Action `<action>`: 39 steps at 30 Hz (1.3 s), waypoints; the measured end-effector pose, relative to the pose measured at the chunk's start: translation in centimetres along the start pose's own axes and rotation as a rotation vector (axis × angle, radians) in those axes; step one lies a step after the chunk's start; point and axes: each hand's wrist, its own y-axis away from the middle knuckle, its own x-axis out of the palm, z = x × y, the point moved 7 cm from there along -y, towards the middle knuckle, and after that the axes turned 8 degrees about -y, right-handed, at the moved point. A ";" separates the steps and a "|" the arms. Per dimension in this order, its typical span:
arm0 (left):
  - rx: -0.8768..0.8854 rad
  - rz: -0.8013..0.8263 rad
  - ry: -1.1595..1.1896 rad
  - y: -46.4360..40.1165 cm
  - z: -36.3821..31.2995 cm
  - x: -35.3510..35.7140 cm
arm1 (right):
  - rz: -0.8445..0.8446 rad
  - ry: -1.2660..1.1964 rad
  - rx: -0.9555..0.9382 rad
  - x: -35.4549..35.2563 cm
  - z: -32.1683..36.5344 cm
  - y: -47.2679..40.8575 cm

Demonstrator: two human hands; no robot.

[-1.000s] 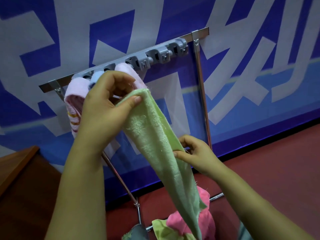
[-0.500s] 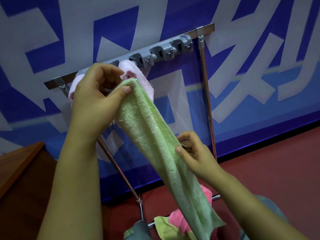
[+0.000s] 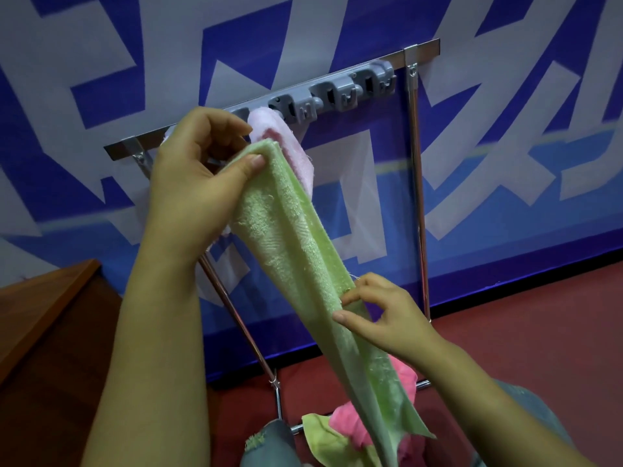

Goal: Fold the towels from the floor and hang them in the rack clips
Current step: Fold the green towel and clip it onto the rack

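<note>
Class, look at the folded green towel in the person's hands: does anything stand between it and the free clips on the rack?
Nothing visible does. The left hand pinches the green towel at its top, just below the hung pink towel; the empty grey clips lie open to the right.

Left hand (image 3: 188,183) pinches the folded top end of a green towel (image 3: 296,251) at 11 o'clock, just below the grey clip strip (image 3: 337,94) on the metal rack (image 3: 416,183). Right hand (image 3: 387,315) pinches the towel's mid-length at 4 o'clock. A pale pink towel (image 3: 283,143) hangs from a clip directly behind. Pink and green towels (image 3: 340,433) lie heaped on the red floor (image 3: 522,332) at 6 o'clock.
</note>
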 end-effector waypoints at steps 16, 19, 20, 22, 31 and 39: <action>-0.078 -0.047 -0.017 -0.1 2.6 -1.5 | -0.066 -0.055 0.011 0.9 0.5 -0.3; -0.068 -0.048 -0.025 -0.1 2.7 -1.6 | -0.088 -0.049 0.024 0.9 0.4 -0.3; -0.065 -0.050 -0.025 -0.1 2.7 -1.7 | -0.099 -0.047 0.028 0.8 0.4 -0.3; -0.061 -0.057 -0.025 0.0 2.7 -1.9 | -0.119 -0.064 0.044 0.7 0.4 -0.2; -0.050 -0.068 -0.029 -0.2 2.3 -2.0 | 0.220 -0.088 -0.043 2.6 2.4 0.0; 0.056 -0.032 -0.131 -3.2 0.6 -1.2 | 0.565 -0.237 0.180 4.1 2.7 0.2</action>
